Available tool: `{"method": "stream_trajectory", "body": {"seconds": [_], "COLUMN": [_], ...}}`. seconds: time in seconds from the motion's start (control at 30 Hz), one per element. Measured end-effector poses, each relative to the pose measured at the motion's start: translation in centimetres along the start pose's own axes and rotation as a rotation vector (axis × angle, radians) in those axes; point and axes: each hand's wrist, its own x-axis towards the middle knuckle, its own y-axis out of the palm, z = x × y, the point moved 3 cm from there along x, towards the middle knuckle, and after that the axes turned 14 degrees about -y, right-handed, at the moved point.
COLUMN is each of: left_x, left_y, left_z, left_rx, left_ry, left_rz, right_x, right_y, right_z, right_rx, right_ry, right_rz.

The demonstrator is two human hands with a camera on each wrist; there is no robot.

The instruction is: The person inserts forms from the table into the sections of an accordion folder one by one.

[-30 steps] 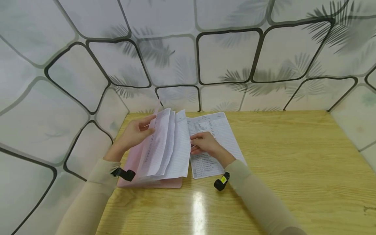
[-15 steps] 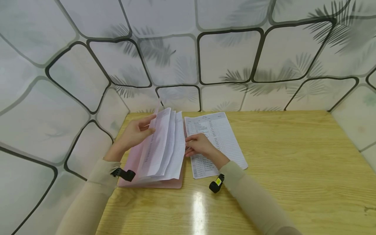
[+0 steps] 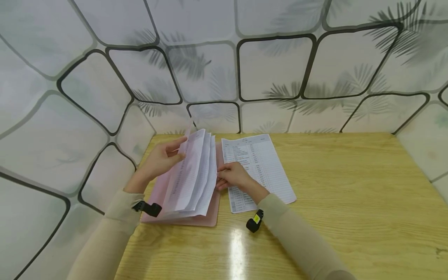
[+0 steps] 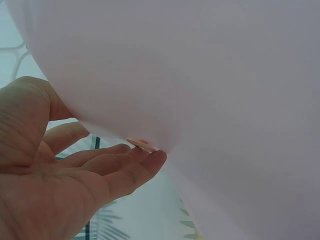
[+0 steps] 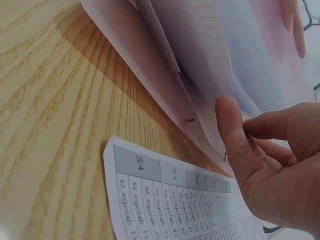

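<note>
Past the left side of the pink folder [image 3: 211,220] stands a pale wall [image 3: 84,89] with dark wiggly lines that make big boxes. The wall goes on behind the folder too, with grey leaves drawn on it. A tan left sleeve [image 3: 105,229] comes in from the near left of the folder, with a small black gadget [image 3: 150,209] at its wrist. The left hand [image 3: 159,159] is up at the folder's left side. It pinches the folder's lifted pink cover, thumb on one side and fingers on the other. I cannot tell if it pinches some pages too.

The folder sits open on the counter [image 3: 350,186]. Its pink back is flat, and its white pages [image 3: 196,182] stand up and fan out above it. Two thin little pins [image 5: 190,120] poke up near the folder's right edge.

The right hand [image 3: 232,175] is at the folder's right side. Its thumb and finger pinch the edge of the pages; how many, I cannot tell. Just right of the folder, a printed sheet [image 3: 274,167] lies flat, partly under the right hand. It has rows of tiny words. The tan right sleeve [image 3: 290,233], at the folder's near right, has a black gadget with a yellow patch [image 3: 254,221].
</note>
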Motion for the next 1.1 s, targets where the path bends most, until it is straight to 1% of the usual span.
{"method": "stream_trajectory", "body": {"seconds": [0.33,0.5,0.7,0.87,1.1], "left_x": [-0.2,-0.3,-0.3,-0.4,-0.3], "left_y": [0.1,0.1,0.2,0.2,0.1], "left_z": [-0.2,-0.3,-0.2,-0.1,0.0], "left_rx": [-0.013,-0.009,-0.019,-0.012,-0.024], "left_ry": [0.009,0.002,0.012,0.003,0.018], "left_rz": [-0.002,-0.002,0.005,0.012,0.018], "right_x": [0.4,0.5,0.5,0.6,0.6], "right_y": [0.7,1.0,1.3,1.6,1.5], "right_z": [-0.5,-0.6,-0.6,-0.6,-0.6], "right_rx": [0.007,-0.008,-0.017,-0.023,-0.050], "right_ry": [-0.009,-0.008,-0.006,-0.008,-0.004], "right_rz": [-0.004,-0.010,-0.012,-0.010,-0.012]}}
